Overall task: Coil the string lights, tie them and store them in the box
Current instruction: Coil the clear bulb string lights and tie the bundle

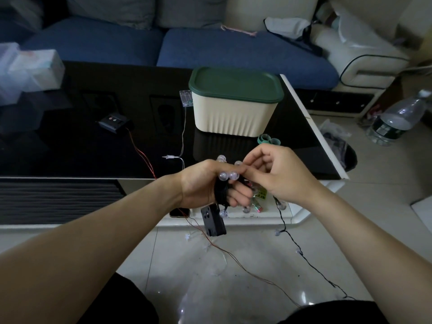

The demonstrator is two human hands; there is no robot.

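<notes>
Over table's near edge (257, 176), open floor below: left hand (205, 183) grips coiled string lights (228, 177); right hand (272, 173) pinches strand beside them. Lidded box (236, 106) behind, well apart.

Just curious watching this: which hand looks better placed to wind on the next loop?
Probably the right hand: it pinches the wire at the coil, with loose wire trailing below it. The left hand is busy gripping the coil.

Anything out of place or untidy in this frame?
Yes. Much of the black string lights cord trails uncoiled across the floor, a red wire hangs off the table edge, and the box has its green lid on.
</notes>
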